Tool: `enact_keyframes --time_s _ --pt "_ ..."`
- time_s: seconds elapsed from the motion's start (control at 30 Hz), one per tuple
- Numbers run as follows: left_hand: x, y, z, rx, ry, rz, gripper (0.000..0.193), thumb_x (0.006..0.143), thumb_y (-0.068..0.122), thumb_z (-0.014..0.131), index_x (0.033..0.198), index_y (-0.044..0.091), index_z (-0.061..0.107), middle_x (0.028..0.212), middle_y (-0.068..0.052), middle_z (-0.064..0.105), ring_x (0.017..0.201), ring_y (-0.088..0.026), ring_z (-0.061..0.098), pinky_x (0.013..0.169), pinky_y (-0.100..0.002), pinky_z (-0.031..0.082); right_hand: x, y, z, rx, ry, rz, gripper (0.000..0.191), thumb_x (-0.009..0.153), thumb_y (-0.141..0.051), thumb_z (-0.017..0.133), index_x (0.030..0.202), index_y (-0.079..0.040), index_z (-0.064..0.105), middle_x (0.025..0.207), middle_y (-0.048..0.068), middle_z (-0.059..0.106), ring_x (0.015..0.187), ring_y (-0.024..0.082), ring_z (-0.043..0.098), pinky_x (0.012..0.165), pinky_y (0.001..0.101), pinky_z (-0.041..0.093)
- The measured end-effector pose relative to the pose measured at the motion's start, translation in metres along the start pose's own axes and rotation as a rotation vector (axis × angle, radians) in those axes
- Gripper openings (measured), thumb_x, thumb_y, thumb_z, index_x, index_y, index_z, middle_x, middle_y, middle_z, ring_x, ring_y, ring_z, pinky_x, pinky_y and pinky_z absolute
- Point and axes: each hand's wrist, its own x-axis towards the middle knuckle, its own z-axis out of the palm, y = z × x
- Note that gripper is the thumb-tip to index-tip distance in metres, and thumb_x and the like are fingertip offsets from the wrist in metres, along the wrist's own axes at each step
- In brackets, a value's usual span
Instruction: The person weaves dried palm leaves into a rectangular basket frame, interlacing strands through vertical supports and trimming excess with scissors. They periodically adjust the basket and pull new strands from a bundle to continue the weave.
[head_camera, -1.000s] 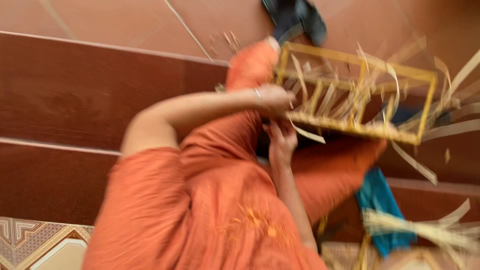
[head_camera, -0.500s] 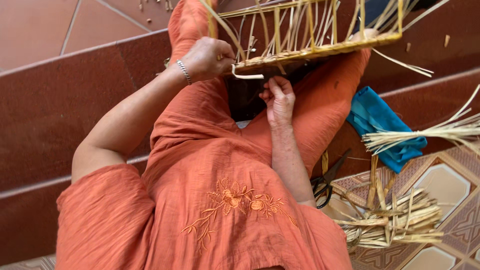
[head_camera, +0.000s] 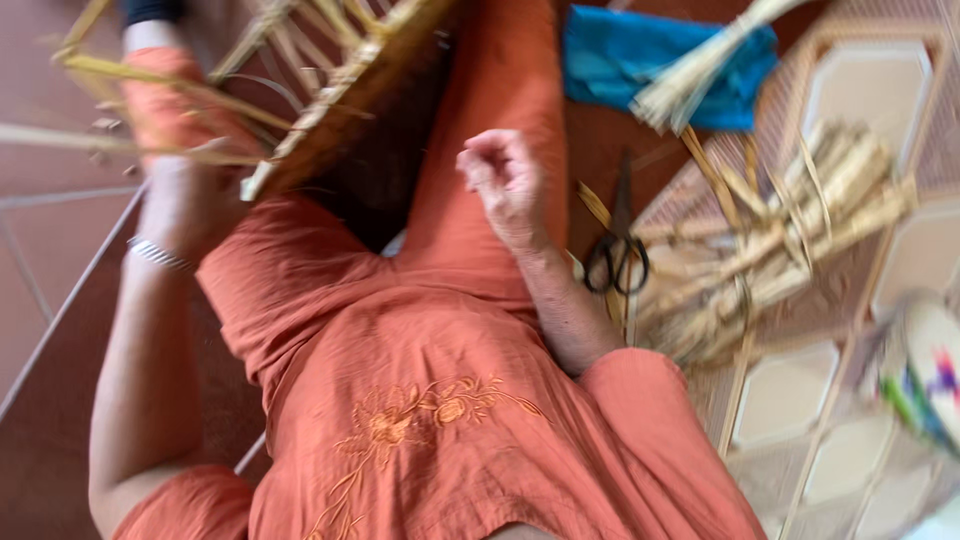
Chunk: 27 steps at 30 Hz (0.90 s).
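Orange-clad lap, woven bamboo frame (head_camera: 330, 110) resting on the far left knee, bundle of split strips (head_camera: 790, 240) on the right floor, blue cloth (head_camera: 660, 60), left hand (head_camera: 185, 205) gripping the frame's near edge, right hand (head_camera: 505, 175) loosely curled, empty, black scissors (head_camera: 618, 255) just right of it

Whole pic motion-blurred. Left hand (head_camera: 185, 205) smeared, fingers hidden behind woven frame (head_camera: 330, 110) it grips; frame cut off by top edge. Right hand (head_camera: 505, 175) curled, contents unclear. Striped object (head_camera: 925, 385) far from both, cropped at right edge.
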Motion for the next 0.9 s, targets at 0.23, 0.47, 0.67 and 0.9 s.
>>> enact_keyframes --time_s 0.23,0.47,0.67,0.9 --pt "-0.009 0.021 -0.021 -0.479 -0.090 -0.221 0.015 0.107 0.010 0.071 0.105 -0.005 0.068 0.085 -0.011 0.069 0.065 -0.014 0.066 0.053 -0.028 0.054 -0.097 -0.036 -0.186 -1.042 0.281 0.376 0.018 0.096 -0.013 0.076 0.108 -0.008 0.065 0.101 0.009 0.072 0.081 0.016 0.070 0.066 0.0313 0.059" --pt "0.015 0.008 -0.025 -0.488 -0.078 -0.144 0.010 0.103 0.008 0.071 0.099 -0.001 0.074 0.088 -0.008 0.069 0.065 -0.014 0.068 0.053 -0.027 0.055 -0.152 0.004 -0.230 -1.418 0.153 0.460 0.037 0.079 -0.015 0.082 0.109 -0.007 0.062 0.103 0.022 0.069 0.096 0.042 0.067 0.083 0.0496 0.054" --pt "0.036 -0.019 -0.034 -0.523 -0.138 -0.219 0.016 0.096 0.018 0.071 0.100 0.003 0.072 0.074 -0.008 0.072 0.058 -0.012 0.070 0.047 -0.029 0.057 -0.117 0.000 -0.222 -1.301 0.239 0.408 0.044 0.076 -0.007 0.084 0.112 -0.005 0.059 0.094 0.021 0.069 0.083 0.032 0.068 0.077 0.0409 0.056" --pt "0.042 -0.043 -0.058 -0.431 -0.058 -0.066 0.009 0.091 0.011 0.069 0.090 0.004 0.075 0.074 -0.013 0.073 0.061 -0.021 0.072 0.060 -0.036 0.057 -0.076 -0.096 -0.172 -0.424 0.242 0.441 0.078 0.097 -0.018 0.077 0.161 -0.009 0.035 0.083 0.006 0.058 0.062 0.010 0.052 0.053 0.0246 0.043"
